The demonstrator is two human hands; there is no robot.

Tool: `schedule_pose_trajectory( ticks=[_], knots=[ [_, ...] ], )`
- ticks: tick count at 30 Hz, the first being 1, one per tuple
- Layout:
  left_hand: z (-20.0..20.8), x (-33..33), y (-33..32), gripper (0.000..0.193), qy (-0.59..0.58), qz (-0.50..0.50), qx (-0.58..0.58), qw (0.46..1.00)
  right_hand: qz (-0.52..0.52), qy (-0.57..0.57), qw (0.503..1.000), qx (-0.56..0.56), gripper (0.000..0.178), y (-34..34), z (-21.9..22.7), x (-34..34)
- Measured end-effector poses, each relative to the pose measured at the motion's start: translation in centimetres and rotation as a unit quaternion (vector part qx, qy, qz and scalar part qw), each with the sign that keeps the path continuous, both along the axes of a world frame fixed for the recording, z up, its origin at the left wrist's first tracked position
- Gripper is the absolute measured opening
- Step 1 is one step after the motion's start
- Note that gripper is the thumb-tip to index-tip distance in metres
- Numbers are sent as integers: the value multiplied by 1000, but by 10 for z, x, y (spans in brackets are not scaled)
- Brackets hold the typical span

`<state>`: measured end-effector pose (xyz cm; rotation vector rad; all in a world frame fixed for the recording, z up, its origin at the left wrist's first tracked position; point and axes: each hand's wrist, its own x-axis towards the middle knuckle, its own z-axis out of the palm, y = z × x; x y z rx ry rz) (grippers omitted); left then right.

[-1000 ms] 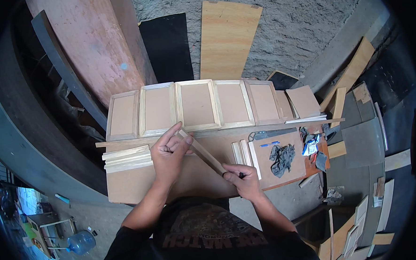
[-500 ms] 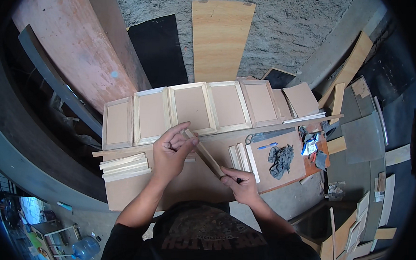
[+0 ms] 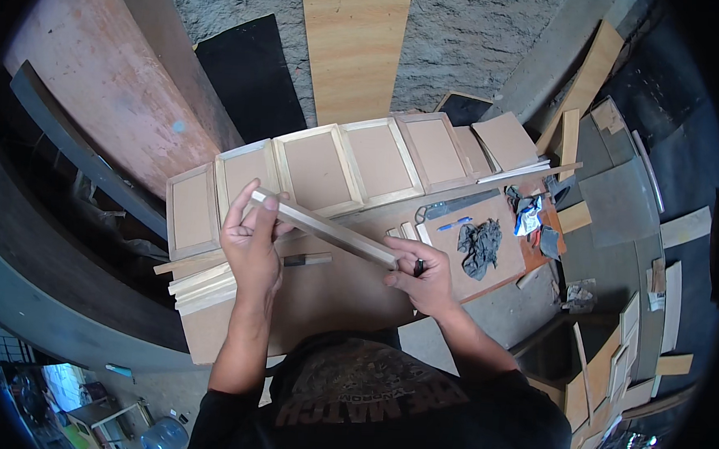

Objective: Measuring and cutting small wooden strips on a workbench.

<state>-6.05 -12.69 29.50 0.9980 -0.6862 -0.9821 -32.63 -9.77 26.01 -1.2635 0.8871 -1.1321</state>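
A short wooden strip (image 3: 331,231) is raised above the bench, tilted down to the right between my two hands. My left hand (image 3: 252,235) pinches its upper left end between thumb and fingers. At the lower right end, the thumb and fingers of my right hand (image 3: 423,275) grip it, with a dark ring on one finger. A stack of pale wooden strips (image 3: 202,288) lies left of my left forearm. Several more upright-lying strips (image 3: 412,232) are partly hidden behind my right hand. A dark-ended stick (image 3: 309,259) rests on the board below the held strip.
Wooden frames with brown panels (image 3: 318,169) stand in a row along the bench's far side. To the right lie a handsaw (image 3: 446,206), a blue pen (image 3: 455,223), a crumpled dark cloth (image 3: 478,249) and a foil packet (image 3: 529,217). A plywood sheet (image 3: 354,53) leans on the wall.
The strip has swung from steep to flatter as my left hand moved left and up. My right hand rose slightly to the right. The whole view shifted a little.
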Motion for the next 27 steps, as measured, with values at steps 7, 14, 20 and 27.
schedule_pose_trajectory(
  ticks=[7, 14, 20, 27],
  knots=[
    [-1, 7, 20, 54, 35, 51, -46, 997, 1, 28, 997, -65, 65, 0, 0, 10],
    [-17, 21, 36, 54, 79, 45, -99, 991, 124, -227, 940, 221, 52, 9, 24, 17],
    [-36, 26, 51, 59, 43, 35, -147, 988, 113, -130, 944, 281, 44, 16, 37, 25],
    [-84, 50, 72, 50, 53, -45, -30, 997, 79, 40, 980, 180, 56, 18, -10, 27]
  ],
)
